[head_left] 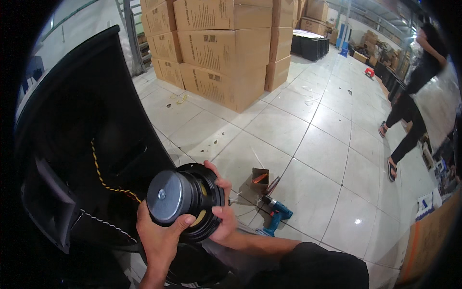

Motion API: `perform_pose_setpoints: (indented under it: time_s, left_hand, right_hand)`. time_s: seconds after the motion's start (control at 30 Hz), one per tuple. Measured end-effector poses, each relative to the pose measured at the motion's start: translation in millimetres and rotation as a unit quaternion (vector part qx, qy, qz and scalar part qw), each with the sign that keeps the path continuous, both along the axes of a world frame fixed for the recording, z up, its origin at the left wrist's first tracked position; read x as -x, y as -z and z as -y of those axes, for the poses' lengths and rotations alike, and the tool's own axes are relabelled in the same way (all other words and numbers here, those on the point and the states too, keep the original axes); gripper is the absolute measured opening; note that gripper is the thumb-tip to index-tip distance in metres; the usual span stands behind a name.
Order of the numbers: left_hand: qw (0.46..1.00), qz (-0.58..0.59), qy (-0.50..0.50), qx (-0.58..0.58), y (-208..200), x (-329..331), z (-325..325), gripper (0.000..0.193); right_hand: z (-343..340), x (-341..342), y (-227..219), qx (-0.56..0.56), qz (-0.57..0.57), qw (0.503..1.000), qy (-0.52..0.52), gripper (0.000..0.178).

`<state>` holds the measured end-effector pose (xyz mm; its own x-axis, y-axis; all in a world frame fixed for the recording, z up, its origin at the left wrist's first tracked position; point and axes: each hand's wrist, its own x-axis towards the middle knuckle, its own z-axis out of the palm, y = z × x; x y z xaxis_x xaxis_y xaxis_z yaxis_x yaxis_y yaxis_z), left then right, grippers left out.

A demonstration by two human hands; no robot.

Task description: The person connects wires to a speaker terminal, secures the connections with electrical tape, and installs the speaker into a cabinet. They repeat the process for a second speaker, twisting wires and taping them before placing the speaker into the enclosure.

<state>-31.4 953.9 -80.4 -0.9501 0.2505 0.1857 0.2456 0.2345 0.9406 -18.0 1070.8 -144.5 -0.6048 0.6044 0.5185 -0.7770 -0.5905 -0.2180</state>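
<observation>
A round loudspeaker driver (pixel 185 202) is held in the lower centre of the frame, its back turned toward the camera. A thick, dull-grey metal magnet disc with a small centre dimple is seen at its rear, backed by a black stamped basket with a wide circular rim; a patch of yellowish material shows through a basket opening. The left hand (pixel 159 236) is wrapped under the magnet, thumb pressed along its lower edge. The right hand (pixel 222 207) is clasped around the basket rim on the right side, fingers curled over it.

A large black speaker cabinet (pixel 82 144) fills the left of the frame, its shell matte and smooth; twisted yellow-and-red (pixel 103 178) and black-and-white wires (pixel 108 224) are seen inside its opening.

On the pale glossy tiled floor (pixel 313 159), right of the driver, a small open cardboard box (pixel 260 177) holds an orange item. Below it a teal cordless drill (pixel 277 215) lies on its side. Brown corrugated cartons (pixel 221 48) are stacked at upper centre. A person in dark clothes (pixel 409 106) stands at the right edge.
</observation>
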Motion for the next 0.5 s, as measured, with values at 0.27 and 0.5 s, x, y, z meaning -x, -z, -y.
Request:
perform_pose_setpoints:
  time_s: [0.27, 0.5]
  left_hand:
    - [0.93, -0.303, 0.04, 0.204, 7.7, 1.7, 7.6, 0.095]
    - [0.912, -0.296, 0.224, 0.177, 32.6, -22.6, 25.7, 0.094]
  right_hand:
    - [-68.3, -63.1, 52.3, -0.272, 0.194, 0.942, 0.03, 0.079]
    - [-114.6, -115.3, 25.5, -0.625, 0.322, 0.711, -0.025, 0.108]
